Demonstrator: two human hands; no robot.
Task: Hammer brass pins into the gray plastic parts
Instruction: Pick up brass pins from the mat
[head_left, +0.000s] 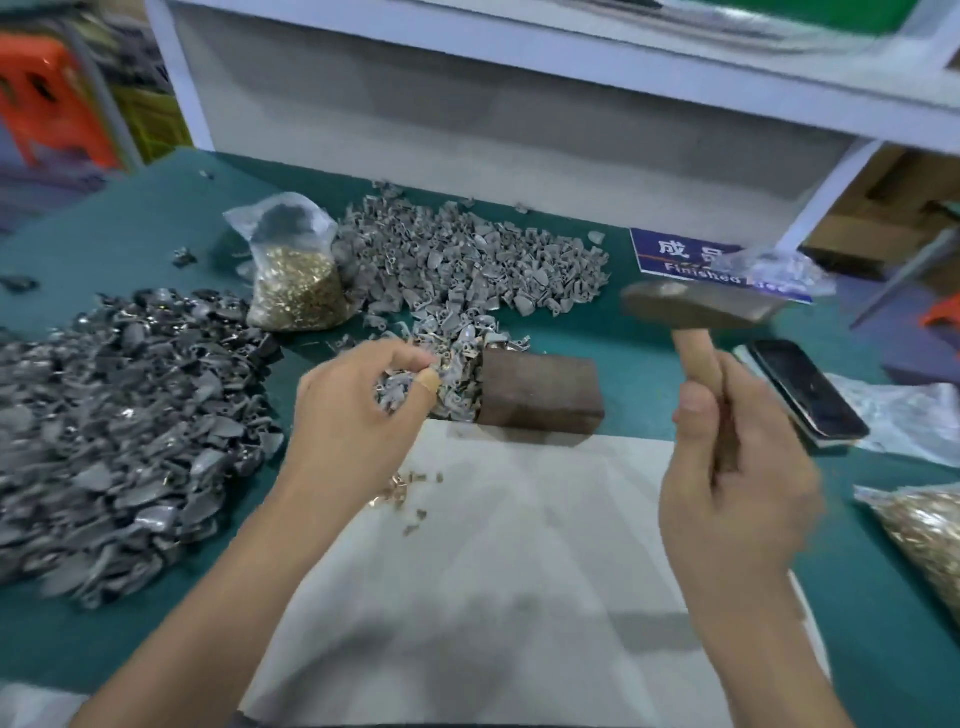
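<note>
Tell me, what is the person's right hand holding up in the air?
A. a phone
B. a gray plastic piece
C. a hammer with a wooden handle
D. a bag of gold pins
C. The right hand grips the wooden handle of the hammer, whose head is raised above the brown block; the phone lies on the table to the right, untouched.
</note>
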